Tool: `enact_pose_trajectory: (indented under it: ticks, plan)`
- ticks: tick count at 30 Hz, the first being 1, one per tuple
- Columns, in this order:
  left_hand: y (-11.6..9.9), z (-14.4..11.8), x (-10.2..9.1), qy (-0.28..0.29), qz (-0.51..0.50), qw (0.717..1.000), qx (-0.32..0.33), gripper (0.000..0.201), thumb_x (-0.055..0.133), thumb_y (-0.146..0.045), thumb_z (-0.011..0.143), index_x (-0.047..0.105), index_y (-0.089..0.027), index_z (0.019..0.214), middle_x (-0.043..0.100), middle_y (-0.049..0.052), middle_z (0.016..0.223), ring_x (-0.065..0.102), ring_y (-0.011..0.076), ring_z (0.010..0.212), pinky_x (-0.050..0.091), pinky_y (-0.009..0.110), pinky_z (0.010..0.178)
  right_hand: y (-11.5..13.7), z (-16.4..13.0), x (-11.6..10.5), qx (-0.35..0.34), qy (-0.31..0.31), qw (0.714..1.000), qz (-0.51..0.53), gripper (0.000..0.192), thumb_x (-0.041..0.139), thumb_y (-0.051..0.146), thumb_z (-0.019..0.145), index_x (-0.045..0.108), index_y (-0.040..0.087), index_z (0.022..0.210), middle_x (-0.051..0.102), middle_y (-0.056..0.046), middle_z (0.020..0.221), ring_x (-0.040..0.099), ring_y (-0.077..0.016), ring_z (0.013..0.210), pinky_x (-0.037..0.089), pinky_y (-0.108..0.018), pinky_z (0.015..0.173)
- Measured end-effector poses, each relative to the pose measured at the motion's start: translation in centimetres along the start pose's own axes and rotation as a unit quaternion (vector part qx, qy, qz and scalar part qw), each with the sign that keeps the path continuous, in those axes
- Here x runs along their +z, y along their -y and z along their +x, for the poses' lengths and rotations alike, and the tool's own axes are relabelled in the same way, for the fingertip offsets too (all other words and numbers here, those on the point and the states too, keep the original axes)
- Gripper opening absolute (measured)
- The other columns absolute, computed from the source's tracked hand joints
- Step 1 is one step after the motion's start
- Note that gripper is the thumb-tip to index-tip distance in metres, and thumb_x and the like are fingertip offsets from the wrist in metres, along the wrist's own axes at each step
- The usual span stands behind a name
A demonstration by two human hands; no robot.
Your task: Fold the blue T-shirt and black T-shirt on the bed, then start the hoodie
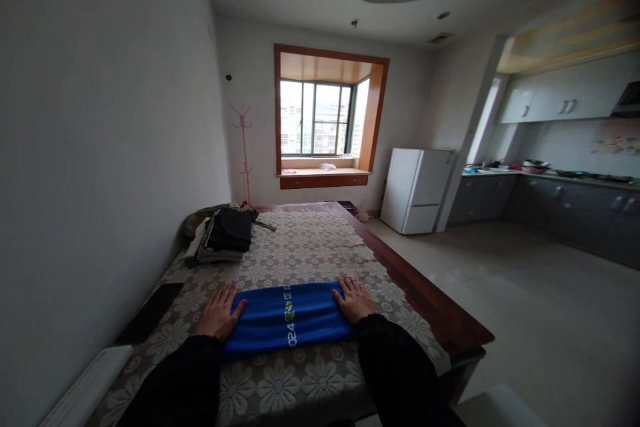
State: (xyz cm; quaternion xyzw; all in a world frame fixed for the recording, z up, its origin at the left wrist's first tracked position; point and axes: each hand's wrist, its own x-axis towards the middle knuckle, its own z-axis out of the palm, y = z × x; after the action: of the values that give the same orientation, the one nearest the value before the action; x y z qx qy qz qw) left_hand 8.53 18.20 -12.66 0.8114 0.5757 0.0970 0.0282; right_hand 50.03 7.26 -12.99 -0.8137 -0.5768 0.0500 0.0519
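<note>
My left hand and right hand lie open and flat on the two ends of the folded blue cloth, near me on the counter. Pressing evenly should keep its edges square.

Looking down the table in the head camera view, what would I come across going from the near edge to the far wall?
Blue folded cloth with the left hand and right hand flat on its ends → flowered lace tablecloth → pile of dark folded clothes → pink coat stand → window.
</note>
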Motion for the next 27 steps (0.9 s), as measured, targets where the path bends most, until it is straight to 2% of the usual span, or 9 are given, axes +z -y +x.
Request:
enact_pose_trajectory:
  ticks: [8,13,19,27]
  plan:
    - [-0.2,-0.2,-0.3,0.010,-0.002,1.000,-0.002,0.080,0.027,-0.065,0.099,0.042,-0.015,0.160,0.034,0.010,0.169,0.028,0.0303,0.158,0.019,0.049,0.129,0.0,-0.1,-0.1,0.001,-0.003,1.000,0.008,0.073,0.024,0.059,0.104,0.026,0.021,0.166,0.019,-0.004,0.174,0.013,-0.0268,0.161,0.010,-0.046,0.129]
    - [-0.4,-0.3,-0.7,0.005,-0.001,1.000,0.002,0.080,0.027,-0.065,0.099,0.042,-0.015,0.160,0.038,0.011,0.167,0.029,0.0309,0.157,0.021,0.049,0.128,0.0,0.0,0.1,-0.001,-0.010,1.000,0.008,0.073,0.025,0.059,0.104,0.028,0.021,0.166,0.019,-0.004,0.174,0.014,-0.0272,0.160,0.011,-0.046,0.129]
    - [-0.6,-0.5,-1.0,0.014,0.006,1.000,-0.001,0.081,0.025,-0.065,0.100,0.041,-0.015,0.160,0.035,0.009,0.169,0.028,0.0307,0.158,0.019,0.048,0.128,-0.2,0.1,0.3,-0.005,-0.015,1.000,0.007,0.073,0.025,0.059,0.104,0.028,0.020,0.166,0.017,-0.004,0.174,0.014,-0.0284,0.160,0.011,-0.047,0.129]
    - [-0.7,-0.6,-1.2,0.008,0.007,1.000,0.002,0.082,0.025,-0.067,0.099,0.042,-0.015,0.160,0.038,0.010,0.167,0.030,0.0318,0.157,0.021,0.050,0.127,-0.1,0.1,0.3,-0.005,-0.013,1.000,0.006,0.073,0.025,0.059,0.104,0.028,0.020,0.166,0.021,-0.005,0.174,0.015,-0.0282,0.160,0.011,-0.047,0.129]
